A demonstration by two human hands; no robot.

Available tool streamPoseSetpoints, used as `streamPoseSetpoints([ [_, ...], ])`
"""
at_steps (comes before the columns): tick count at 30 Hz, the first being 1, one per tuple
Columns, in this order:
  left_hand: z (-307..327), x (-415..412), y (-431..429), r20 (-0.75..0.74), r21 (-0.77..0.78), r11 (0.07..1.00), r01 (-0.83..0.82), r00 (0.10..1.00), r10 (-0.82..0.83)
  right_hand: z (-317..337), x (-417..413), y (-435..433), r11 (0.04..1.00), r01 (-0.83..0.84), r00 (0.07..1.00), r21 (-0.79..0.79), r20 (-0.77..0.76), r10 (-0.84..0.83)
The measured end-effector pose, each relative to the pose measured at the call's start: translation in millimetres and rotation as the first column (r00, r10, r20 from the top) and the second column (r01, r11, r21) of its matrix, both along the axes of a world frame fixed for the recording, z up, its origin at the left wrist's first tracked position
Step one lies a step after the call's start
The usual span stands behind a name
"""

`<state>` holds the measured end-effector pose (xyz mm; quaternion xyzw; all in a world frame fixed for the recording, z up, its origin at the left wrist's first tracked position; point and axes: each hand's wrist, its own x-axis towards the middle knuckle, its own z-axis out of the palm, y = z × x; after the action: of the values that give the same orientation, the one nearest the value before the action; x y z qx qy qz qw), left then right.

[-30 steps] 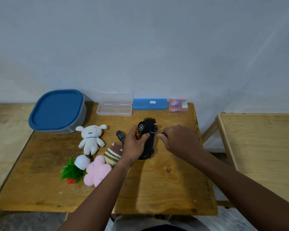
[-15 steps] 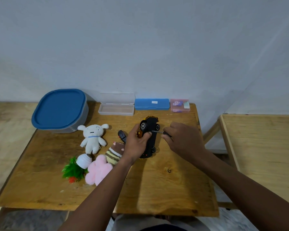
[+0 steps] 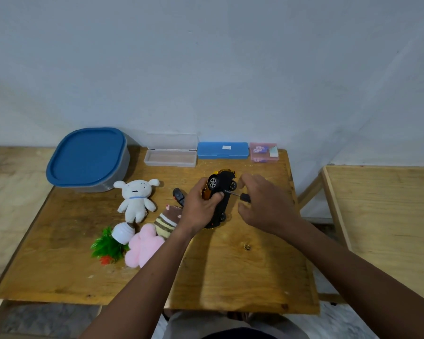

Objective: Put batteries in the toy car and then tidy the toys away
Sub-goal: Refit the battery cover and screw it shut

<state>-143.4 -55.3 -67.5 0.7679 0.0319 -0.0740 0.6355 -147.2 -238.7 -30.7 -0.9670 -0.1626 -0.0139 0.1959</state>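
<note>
My left hand point(image 3: 201, 209) grips the toy car point(image 3: 224, 182), a black and gold one, and holds it on its side above the wooden table point(image 3: 230, 277) with the dark underside turned right. A small screwdriver point(image 3: 244, 197) has its tip against that underside. Its black handle sits between the thumb and loosely spread fingers of my right hand point(image 3: 267, 206). No batteries are in sight.
Left of the car lie a white plush point(image 3: 136, 196), a striped plush point(image 3: 168, 218), a pink plush point(image 3: 143, 245), a toy plant point(image 3: 110, 245) and a small black item point(image 3: 179, 195). Along the wall: a blue-lidded container point(image 3: 88, 157), a clear case point(image 3: 170, 156), a blue case point(image 3: 222, 150), a pink box point(image 3: 263, 152). Another table point(image 3: 389, 216) stands to the right.
My right hand's fingers have spread looser around the screwdriver handle, which now shows. The car stays on its side in my left hand.
</note>
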Motion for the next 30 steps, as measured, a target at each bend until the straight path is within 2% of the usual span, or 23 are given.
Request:
streamPoseSetpoints([
  [5, -4, -4, -4, -0.033, -0.056, 0.998, -0.03, 0.999, 0.028, -4, -1, -2, 0.998, 0.005, 0.998, -0.07, 0.066, -0.001],
  [8, -4, -2, -1, -0.035, -0.043, 0.999, 0.002, 0.999, -0.003, -7, -2, -7, 0.988, -0.012, 0.987, -0.153, 0.155, 0.036],
  [11, -4, -3, -1, -0.043, -0.037, 0.999, 0.024, 0.999, -0.025, -4, -1, -4, 0.985, -0.018, 0.98, -0.17, 0.193, 0.051],
  [15, -3, -1, 1, -0.049, -0.081, 0.997, 0.013, 0.999, -0.017, -6, 4, 2, 0.998, -0.015, 0.996, -0.064, 0.086, 0.021],
  [20, -8, 2, 5, -0.033, -0.054, 0.998, 0.016, 0.999, -0.018, -12, 7, 8, 0.977, 0.153, 0.985, 0.146, -0.098, -0.14],
  [23, -13, 2, 7, -0.056, -0.033, 0.999, 0.027, 0.998, -0.029, -21, 10, 9, 0.957, 0.212, 0.968, 0.196, -0.178, -0.178],
  [26, -16, 2, 7, -0.167, -0.061, 0.997, 0.051, 0.984, -0.061, -28, 18, 4, 0.956, 0.207, 0.962, 0.208, -0.219, -0.16],
  [30, -19, 4, 5, -0.376, -0.286, 0.957, -0.047, 0.924, -0.067, -26, 26, -3, 0.95, 0.209, 0.962, 0.234, -0.223, -0.157],
])
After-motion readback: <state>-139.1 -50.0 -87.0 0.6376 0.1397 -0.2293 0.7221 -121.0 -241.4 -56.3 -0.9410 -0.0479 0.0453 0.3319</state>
